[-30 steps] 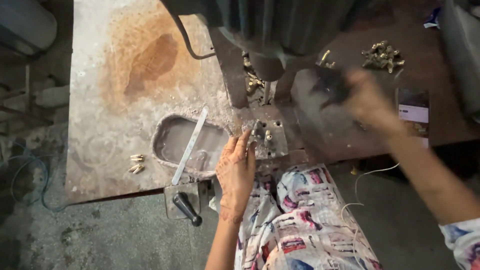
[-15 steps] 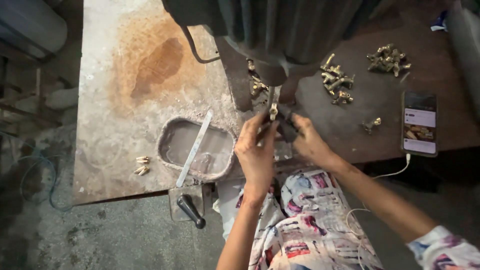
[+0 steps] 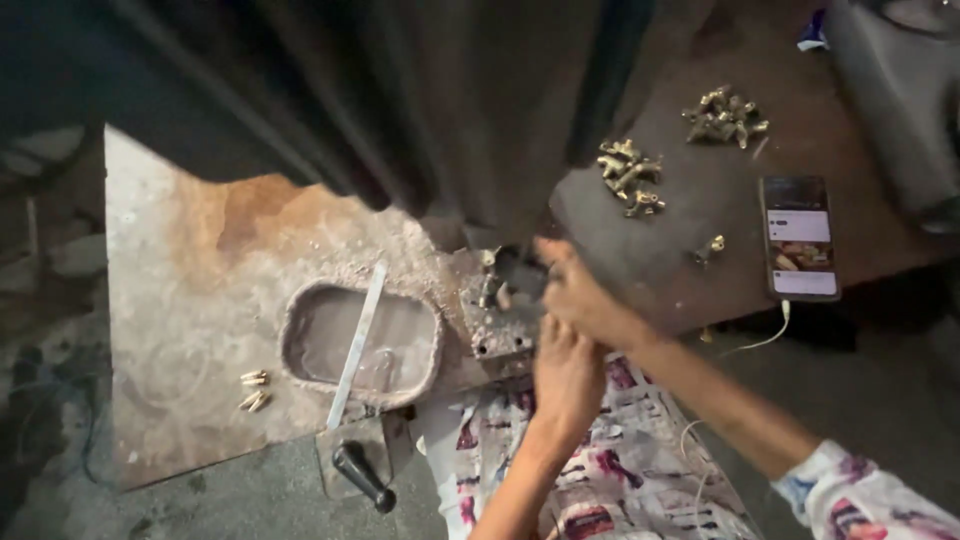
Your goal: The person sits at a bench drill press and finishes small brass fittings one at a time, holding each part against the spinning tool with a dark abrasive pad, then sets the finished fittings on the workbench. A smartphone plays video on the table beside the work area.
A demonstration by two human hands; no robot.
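My right hand (image 3: 578, 293) reaches to a small grimy fixture (image 3: 498, 318) under a big dark machine (image 3: 450, 110). Its fingertips rest beside a brass fitting (image 3: 489, 287) that stands in the fixture. Whether the fingers pinch anything is hidden. My left hand (image 3: 566, 378) comes up from below, back upward. Its fingertips are tucked under my right wrist, just right of the fixture. Both hands hover over my lap, which is covered in patterned cloth (image 3: 610, 480).
An oval tray (image 3: 300, 345) with a flat metal strip (image 3: 358, 343) lies left of the fixture on a rusty plate (image 3: 190, 290). Loose brass bits (image 3: 252, 390) sit near its left rim, a black-handled lever (image 3: 362, 476) below it. Brass fitting piles (image 3: 628, 175) (image 3: 725, 115) and a lit phone (image 3: 798, 237) lie at right.
The view has tilted, so the machine fills more of the top. My right hand came from the far right to the fixture. My left hand slid right and now sits under it.
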